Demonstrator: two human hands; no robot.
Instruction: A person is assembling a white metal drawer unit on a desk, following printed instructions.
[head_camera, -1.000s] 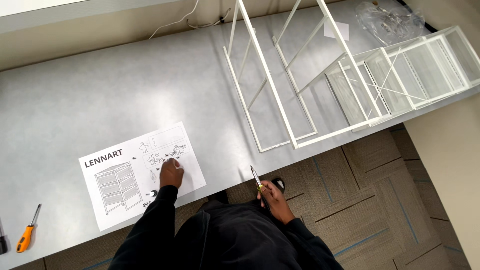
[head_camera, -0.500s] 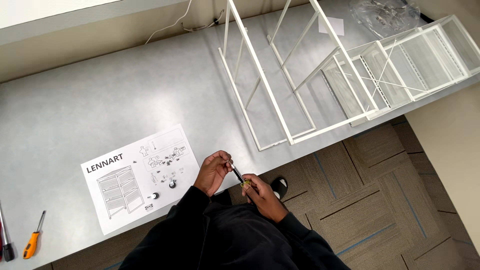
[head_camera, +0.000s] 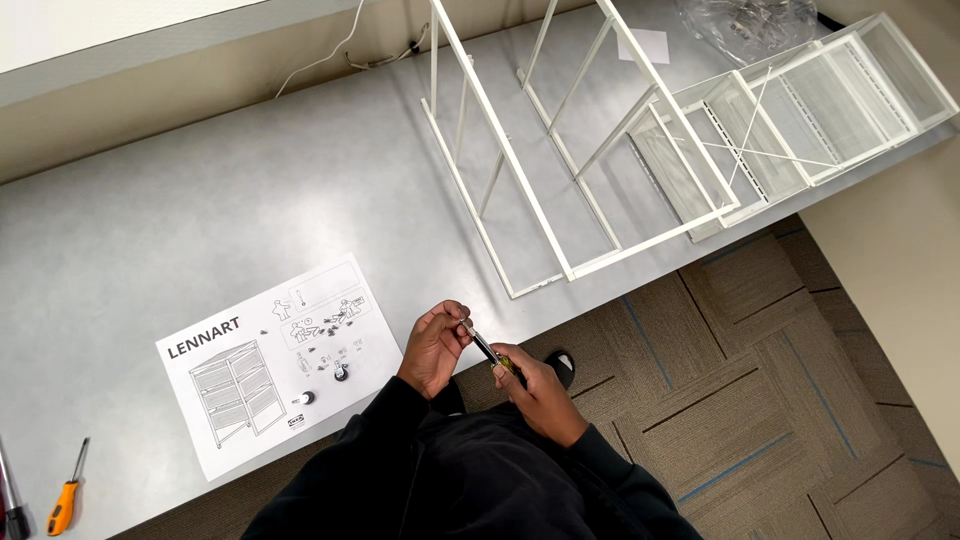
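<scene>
My right hand (head_camera: 535, 388) grips a screwdriver (head_camera: 487, 349) by its handle, the dark shaft pointing up and left. My left hand (head_camera: 433, 345) pinches the tip of that shaft with its fingertips, perhaps with a small part there that is too small to make out. Both hands hover over the front edge of the grey table (head_camera: 200, 210). An instruction sheet (head_camera: 270, 360) lies just left of my left hand, with two small dark castor-like parts (head_camera: 340, 373) resting on it.
A white metal frame (head_camera: 540, 150) lies on the table to the upper right, beside white wire drawers (head_camera: 800, 120). A clear plastic bag (head_camera: 750, 20) sits at the back. An orange-handled screwdriver (head_camera: 65, 495) lies at the far left. Brown carpet tiles (head_camera: 780, 380) cover the floor.
My left hand left the instruction sheet and came to the screwdriver's tip. My right hand brought the screwdriver up between both hands.
</scene>
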